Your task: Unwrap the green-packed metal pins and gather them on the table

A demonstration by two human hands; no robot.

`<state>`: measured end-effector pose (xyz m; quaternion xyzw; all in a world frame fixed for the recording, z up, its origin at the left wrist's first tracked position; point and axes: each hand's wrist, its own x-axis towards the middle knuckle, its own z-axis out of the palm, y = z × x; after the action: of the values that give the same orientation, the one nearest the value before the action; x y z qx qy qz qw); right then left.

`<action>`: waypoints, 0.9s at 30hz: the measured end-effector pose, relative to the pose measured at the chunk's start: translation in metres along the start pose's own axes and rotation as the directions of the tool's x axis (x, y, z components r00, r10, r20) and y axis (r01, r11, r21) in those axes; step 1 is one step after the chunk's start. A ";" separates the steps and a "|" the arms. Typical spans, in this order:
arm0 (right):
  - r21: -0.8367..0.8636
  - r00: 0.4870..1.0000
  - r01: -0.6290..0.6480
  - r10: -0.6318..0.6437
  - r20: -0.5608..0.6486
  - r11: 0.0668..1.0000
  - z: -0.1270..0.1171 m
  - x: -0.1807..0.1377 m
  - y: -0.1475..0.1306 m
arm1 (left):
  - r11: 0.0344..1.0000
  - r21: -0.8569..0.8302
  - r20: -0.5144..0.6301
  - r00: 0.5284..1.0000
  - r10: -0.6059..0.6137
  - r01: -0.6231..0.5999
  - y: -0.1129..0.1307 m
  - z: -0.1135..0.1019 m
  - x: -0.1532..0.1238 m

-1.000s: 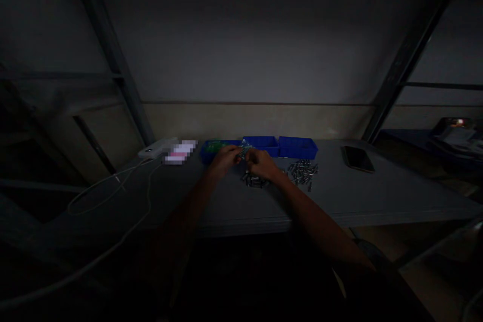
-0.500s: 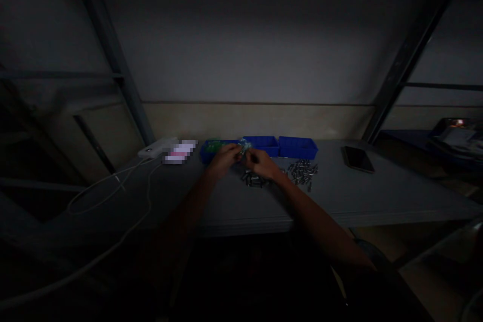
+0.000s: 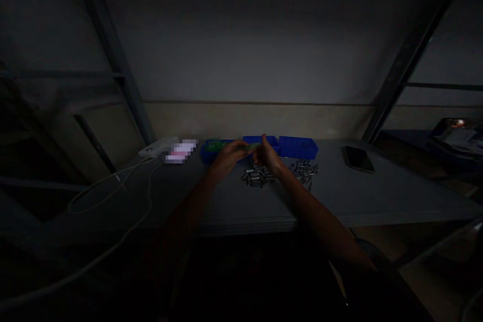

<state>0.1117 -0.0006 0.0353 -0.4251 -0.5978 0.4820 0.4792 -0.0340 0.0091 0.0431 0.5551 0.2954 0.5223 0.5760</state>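
Note:
The scene is very dim. My left hand (image 3: 227,157) and my right hand (image 3: 268,157) meet above the grey table (image 3: 362,196), both pinching a small greenish piece (image 3: 250,147) between them. Just below the hands lies a pile of small metal cylinders (image 3: 257,177). A second pile of the same metal parts (image 3: 304,170) lies to the right. Behind the hands stand three blue trays in a row: the left tray (image 3: 211,148) holds green pieces, then the middle tray (image 3: 253,140) and the right tray (image 3: 299,146).
A dark phone (image 3: 357,158) lies flat at the right of the table. A white device (image 3: 157,147) with a white cable (image 3: 109,186) sits at the left, next to a blurred pink-white item (image 3: 180,151). Metal frame posts stand on both sides.
My right hand has lifted off the near pile and moved up and right; the greenish piece is now held between both hands, slightly higher.

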 end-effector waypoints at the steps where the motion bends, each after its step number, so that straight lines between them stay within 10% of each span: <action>1: 0.034 0.999 -0.035 0.035 0.004 0.999 0.000 0.001 0.001 | 1.000 0.011 -0.003 1.000 0.018 -0.018 0.000 0.000 0.000; 7: -0.016 0.997 -0.030 0.029 -0.075 0.999 0.005 0.005 0.008 | 0.984 0.172 -0.051 0.997 0.063 -0.054 -0.004 -0.006 0.003; 15: -0.356 0.925 0.241 -0.324 -0.196 0.903 -0.002 0.004 0.009 | 0.919 0.388 -0.134 0.991 -0.023 0.073 -0.005 -0.007 0.004; 27: -0.651 0.860 0.374 -0.509 -0.023 0.660 0.005 -0.003 0.007 | 0.920 0.146 -0.131 0.929 -0.345 0.362 -0.003 -0.007 0.005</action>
<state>0.1080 -0.0030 0.0279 -0.4475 -0.7561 0.0775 0.4712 -0.0385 0.0161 0.0400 0.5115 0.4629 0.4106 0.5962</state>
